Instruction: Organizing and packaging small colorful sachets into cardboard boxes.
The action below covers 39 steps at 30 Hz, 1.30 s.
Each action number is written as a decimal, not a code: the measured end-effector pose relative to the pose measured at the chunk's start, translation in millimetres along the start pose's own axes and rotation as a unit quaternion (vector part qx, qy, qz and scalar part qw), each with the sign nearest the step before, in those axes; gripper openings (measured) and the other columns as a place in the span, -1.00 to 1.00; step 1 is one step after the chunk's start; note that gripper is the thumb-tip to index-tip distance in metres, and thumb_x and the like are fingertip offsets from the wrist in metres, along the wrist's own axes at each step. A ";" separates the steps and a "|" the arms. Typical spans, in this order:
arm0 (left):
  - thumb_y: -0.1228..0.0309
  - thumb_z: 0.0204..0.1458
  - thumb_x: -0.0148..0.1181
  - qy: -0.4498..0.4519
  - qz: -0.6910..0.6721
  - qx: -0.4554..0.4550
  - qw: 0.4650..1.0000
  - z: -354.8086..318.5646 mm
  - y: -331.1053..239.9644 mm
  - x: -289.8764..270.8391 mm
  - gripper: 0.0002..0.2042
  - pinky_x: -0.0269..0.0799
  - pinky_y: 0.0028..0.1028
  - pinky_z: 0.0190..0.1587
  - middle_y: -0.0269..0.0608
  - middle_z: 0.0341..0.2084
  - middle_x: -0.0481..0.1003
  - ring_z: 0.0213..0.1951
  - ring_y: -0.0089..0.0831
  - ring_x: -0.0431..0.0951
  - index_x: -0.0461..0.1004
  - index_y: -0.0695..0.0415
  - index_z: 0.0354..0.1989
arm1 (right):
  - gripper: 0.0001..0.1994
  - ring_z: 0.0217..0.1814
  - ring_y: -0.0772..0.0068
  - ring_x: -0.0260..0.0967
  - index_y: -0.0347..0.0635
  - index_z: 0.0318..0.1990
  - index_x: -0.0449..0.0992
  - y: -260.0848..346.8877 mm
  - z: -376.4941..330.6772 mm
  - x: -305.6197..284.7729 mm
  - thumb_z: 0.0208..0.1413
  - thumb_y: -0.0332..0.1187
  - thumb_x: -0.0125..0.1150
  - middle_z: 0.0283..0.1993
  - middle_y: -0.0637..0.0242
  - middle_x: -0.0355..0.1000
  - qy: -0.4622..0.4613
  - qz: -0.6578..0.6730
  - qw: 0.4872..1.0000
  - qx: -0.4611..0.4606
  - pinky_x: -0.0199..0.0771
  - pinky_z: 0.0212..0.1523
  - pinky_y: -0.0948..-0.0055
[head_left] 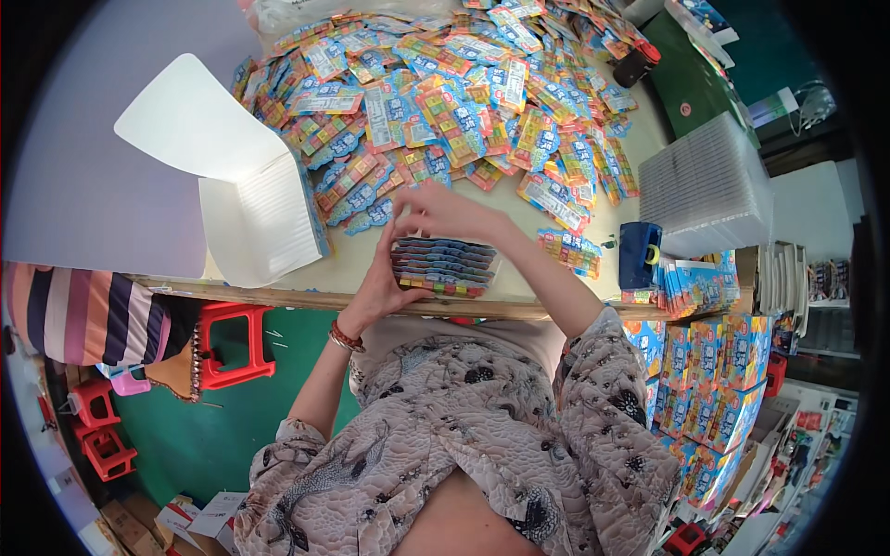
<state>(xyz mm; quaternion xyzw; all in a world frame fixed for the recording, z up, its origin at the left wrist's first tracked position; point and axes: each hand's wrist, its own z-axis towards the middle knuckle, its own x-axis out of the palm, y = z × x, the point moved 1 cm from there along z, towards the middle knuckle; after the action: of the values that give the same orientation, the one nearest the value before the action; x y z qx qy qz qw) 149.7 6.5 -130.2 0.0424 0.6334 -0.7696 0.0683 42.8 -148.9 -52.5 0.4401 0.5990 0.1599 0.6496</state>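
Note:
A row of colourful blister packets stands on edge near the table's front edge, apparently in a clear tray whose rim shows faintly at the right. My left hand grips the row's left end, thumb along the near side and fingers behind. Above the far side of the row is my right hand, its fingers bent and apart, close to the left fingertips. No packet shows between the right fingers. Beyond both hands spreads a large loose pile of the same packets. To the left, an open white box has its lid raised.
Stacked clear plastic trays stand at the right, with a blue tape dispenser nearer me. Printed blue cartons are stacked below. A red-lidded jar sits at the far right. Red stools stand on the green floor.

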 end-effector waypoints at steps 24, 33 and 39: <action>0.46 -0.40 0.54 0.000 0.110 0.028 0.993 9.5 -9.2 -3.3 0.16 0.33 -0.26 0.18 0.03 0.32 -0.25 0.17 -0.11 0.23 -0.24 0.05 0.37 | -0.91 -0.45 0.20 0.43 -0.19 -0.28 0.49 -50.6 -65.3 -2.9 0.03 -0.46 0.17 -0.47 0.20 0.46 -0.224 -0.052 0.972 -0.042 0.36 -0.43 0.36; 0.42 -0.37 0.53 -0.010 0.155 0.021 0.988 4.1 -4.2 -1.6 0.23 0.33 -0.23 0.18 0.04 0.33 -0.28 0.23 -0.04 0.15 -0.39 0.05 0.39 | -0.80 -0.19 0.18 0.50 -0.17 -0.21 0.55 -41.2 -75.7 11.5 -0.03 -0.55 0.20 -0.15 0.24 0.51 -0.341 -0.210 0.906 -0.135 0.52 -0.20 0.44; 0.43 -0.36 0.52 0.009 0.187 0.069 0.980 3.7 -8.0 -1.8 0.12 0.39 -0.26 0.12 -0.01 0.35 -0.28 0.08 -0.10 0.31 -0.18 0.03 0.39 | -0.75 -0.14 0.29 0.51 -0.13 -0.10 0.57 -50.0 -87.7 29.1 0.04 -0.52 0.19 -0.09 0.19 0.52 -0.322 -0.032 0.942 -0.085 0.52 -0.16 0.45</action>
<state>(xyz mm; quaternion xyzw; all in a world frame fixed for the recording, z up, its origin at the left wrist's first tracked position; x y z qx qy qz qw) 150.3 4.5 -121.4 0.1719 0.5603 -0.7846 0.2021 -47.0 -122.3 -100.0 0.3919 0.3559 0.0387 0.8475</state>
